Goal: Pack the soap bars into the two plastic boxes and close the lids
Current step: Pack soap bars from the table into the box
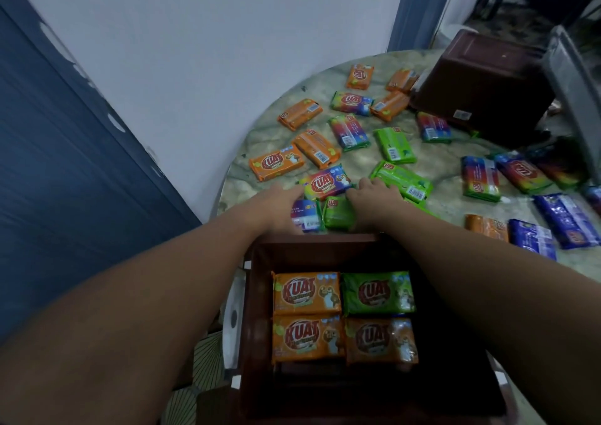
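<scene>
A dark brown plastic box stands open at the table's near edge. Inside it lie three orange soap bars and one green bar, flat in two rows. Just beyond the box, my left hand curls over a rainbow-wrapped bar lying face down. My right hand holds a green bar beside it. A second brown box sits upside down at the back right. No lid on the near box is in sight.
Several orange, green, rainbow and blue bars lie scattered over the round marble table. A rainbow bar lies right by my fingertips. A grey plastic piece leans at the far right. A white wall stands to the left.
</scene>
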